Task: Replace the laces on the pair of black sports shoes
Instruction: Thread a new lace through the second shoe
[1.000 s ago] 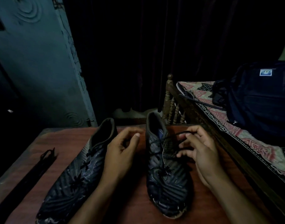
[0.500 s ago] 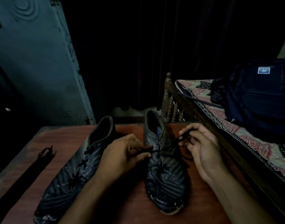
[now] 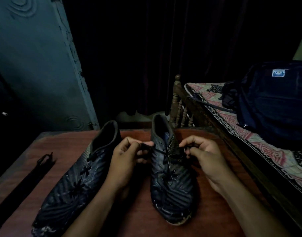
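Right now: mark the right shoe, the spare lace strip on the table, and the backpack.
right shoe [image 3: 172, 190]: head view, on the toe upper.
spare lace strip [image 3: 29, 178]: head view, mid-length of the strip.
backpack [image 3: 273, 103]: head view, on its front panel.

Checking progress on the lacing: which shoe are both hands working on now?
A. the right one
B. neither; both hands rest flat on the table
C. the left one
A: the left hand and right hand each pinch lace over the right shoe.
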`<state>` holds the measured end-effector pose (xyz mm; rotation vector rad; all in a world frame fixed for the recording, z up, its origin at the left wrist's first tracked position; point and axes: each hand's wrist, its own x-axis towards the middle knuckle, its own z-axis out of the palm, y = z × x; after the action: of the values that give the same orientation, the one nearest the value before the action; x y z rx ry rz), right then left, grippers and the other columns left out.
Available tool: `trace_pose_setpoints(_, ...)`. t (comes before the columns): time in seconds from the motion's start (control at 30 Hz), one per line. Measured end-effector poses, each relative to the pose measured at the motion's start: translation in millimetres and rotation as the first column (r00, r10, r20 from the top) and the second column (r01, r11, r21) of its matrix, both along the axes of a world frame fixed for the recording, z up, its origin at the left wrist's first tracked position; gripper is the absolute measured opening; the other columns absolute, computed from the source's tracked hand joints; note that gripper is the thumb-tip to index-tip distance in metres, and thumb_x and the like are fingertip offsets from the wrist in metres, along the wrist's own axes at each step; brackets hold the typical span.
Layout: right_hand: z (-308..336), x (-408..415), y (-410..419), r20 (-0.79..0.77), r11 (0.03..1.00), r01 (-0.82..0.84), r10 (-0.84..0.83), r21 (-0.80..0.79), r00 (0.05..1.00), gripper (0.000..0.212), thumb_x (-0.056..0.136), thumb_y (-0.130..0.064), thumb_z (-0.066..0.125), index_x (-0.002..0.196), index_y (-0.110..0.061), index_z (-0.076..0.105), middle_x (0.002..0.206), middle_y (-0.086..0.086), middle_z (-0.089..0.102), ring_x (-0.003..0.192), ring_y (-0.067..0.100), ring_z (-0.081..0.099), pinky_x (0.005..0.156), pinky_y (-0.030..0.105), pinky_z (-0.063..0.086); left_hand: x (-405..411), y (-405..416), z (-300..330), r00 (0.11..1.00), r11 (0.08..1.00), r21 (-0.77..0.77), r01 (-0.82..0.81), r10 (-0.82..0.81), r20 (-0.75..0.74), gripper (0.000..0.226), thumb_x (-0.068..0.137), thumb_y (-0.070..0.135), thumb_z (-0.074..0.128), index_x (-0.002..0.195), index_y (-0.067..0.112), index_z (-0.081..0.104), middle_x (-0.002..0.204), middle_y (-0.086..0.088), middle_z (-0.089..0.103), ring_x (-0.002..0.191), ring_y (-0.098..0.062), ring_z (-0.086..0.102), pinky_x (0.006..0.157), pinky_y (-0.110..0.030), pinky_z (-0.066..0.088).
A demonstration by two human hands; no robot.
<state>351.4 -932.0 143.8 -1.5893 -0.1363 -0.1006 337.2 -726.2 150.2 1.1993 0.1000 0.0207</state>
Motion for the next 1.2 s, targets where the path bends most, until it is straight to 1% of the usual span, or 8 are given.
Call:
trace_pose_setpoints(0.13,6.6,-4.2,-2.7,0.003,0.999,-0.033,0.033,0.014,0.999,0.034,0.087,0.005,0.055,0.069,-0.018,0.073,0.071,0.005,0.068,0.065,0.011,0.058,0.06,0.018,0.047,5.3,3.2,-4.7,1.0,1.0,-0.023,-0.019,0.019,-0.007,0.022,0.102,0.008,0.048,0.083,0.014,0.057,0.078,-0.007,0.068,0.061,-0.013,0.055,0.06,-0.029,0.047)
trace_pose_setpoints(0.3,8.4,-8.3,-7.5,0.051,0.99,-0.114,0.119,-0.087,0.992,0.008,0.087,-0.009,0.065,0.085,-0.011,0.073,0.08,0.006,0.068,0.071,0.01,0.058,0.066,0.02,0.046,6.2,5.9,-10.8,0.994,0.976,0.216,-0.015,-0.009,0.111,0.025,0.106,0.006,0.041,0.09,0.018,0.057,0.064,0.002,0.046,0.055,-0.011,0.043,0.055,-0.029,0.043)
trace_pose_setpoints(0.4,7.4,-8.8,-8.5,0.082,0.979,-0.124,0.139,-0.161,0.987,0.02,0.091,0.003,0.066,0.085,-0.014,0.074,0.085,-0.001,0.071,0.077,0.004,0.062,0.07,0.016,0.048,4.0,8.7,-11.5,0.972,0.874,0.485,-0.023,-0.093,0.214,0.029,0.103,0.013,0.044,0.087,0.022,0.067,0.066,0.003,0.05,0.058,-0.016,0.045,0.059,-0.032,0.038)
trace_pose_setpoints(0.5,6.7,-6.7,-11.2,0.121,0.976,-0.116,0.139,-0.183,0.983,0.018,0.087,0.0,0.07,0.081,-0.017,0.074,0.092,0.004,0.069,0.087,0.014,0.063,0.076,0.02,0.049,3.1,12.2,-9.2,0.94,0.719,0.69,-0.083,-0.173,0.293,0.007,0.089,0.034,0.069,0.088,0.034,0.076,0.079,0.012,0.052,0.073,-0.006,0.053,0.069,-0.025,0.044)
trace_pose_setpoints(0.63,7.6,-4.5,-10.2,0.158,0.974,-0.083,0.117,-0.209,0.98,0.024,0.081,0.0,0.068,0.072,-0.022,0.07,0.092,0.007,0.069,0.09,0.019,0.065,0.079,0.025,0.049,5.0,18.8,-8.1,0.911,0.586,0.794,-0.161,-0.221,0.348,0.011,0.079,0.034,0.086,0.087,0.037,0.08,0.082,0.009,0.048,0.078,-0.006,0.052,0.067,-0.014,0.04)
trace_pose_setpoints(0.8,4.7,-5.4,-5.8,0.094,0.971,-0.049,0.073,-0.236,0.993,0.04,0.085,0.009,0.062,0.068,-0.027,0.066,0.09,0.001,0.072,0.082,0.004,0.062,0.073,0.024,0.046,3.6,14.2,-10.6,0.926,0.652,0.747,-0.133,-0.188,0.329,0.013,0.092,0.023,0.075,0.081,0.031,0.071,0.092,0.008,0.051,0.083,-0.004,0.055,0.074,-0.012,0.043)
trace_pose_setpoints(1.0,-1.6,-4.9,0.3,0.067,0.956,0.02,-0.001,-0.292,0.998,0.021,0.083,-0.009,0.063,0.073,-0.027,0.066,0.087,0.001,0.071,0.078,0.009,0.059,0.07,0.034,0.047,4.5,7.5,-17.4,0.963,0.897,0.442,-0.011,-0.109,0.246,0.025,0.087,0.045,0.061,0.088,0.02,0.058,0.105,-0.004,0.07,0.089,-0.025,0.061,0.08,-0.049,0.046)
trace_pose_setpoints(1.2,-4.2,-6.5,4.9,0.122,0.916,0.055,-0.007,-0.396,0.992,0.02,0.082,-0.003,0.062,0.075,-0.021,0.064,0.075,-0.015,0.062,0.064,-0.001,0.052,0.064,0.021,0.036,2.2,6.9,-12.6,0.987,0.929,0.362,-0.08,0.022,0.162,0.023,0.091,0.049,0.049,0.088,0.026,0.049,0.105,-0.011,0.075,0.09,-0.041,0.068,0.087,-0.064,0.054)
